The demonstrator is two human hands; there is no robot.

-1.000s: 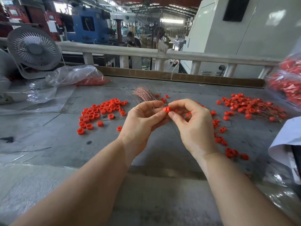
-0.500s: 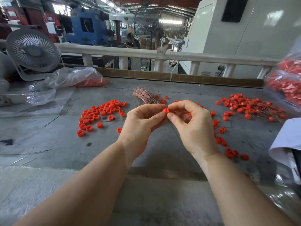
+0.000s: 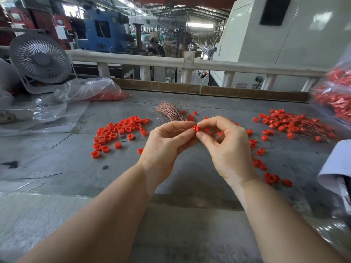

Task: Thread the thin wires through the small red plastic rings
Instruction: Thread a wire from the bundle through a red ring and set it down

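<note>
- Red ring (image 3: 195, 128) pinched between thumb and forefinger of left hand (image 3: 167, 141) and right hand (image 3: 226, 147), raised above table (image 3: 79, 168).
- Probably light, rigid, slippery: best gripped by outer wall, hole kept clear.
- Wire bundle (image 3: 171, 112) just beyond left hand; likely springy, easily kinked, best taken near the tip.

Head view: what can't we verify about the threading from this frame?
- Wire: too thin to see at the red ring; whether it has passed through cannot be told.
- Ring hole: covered by the fingertips of the left hand and right hand.
- Left grip: the wire it may hold is hidden under its fingers.
- Bag of red parts: cut off by the right edge.
</note>
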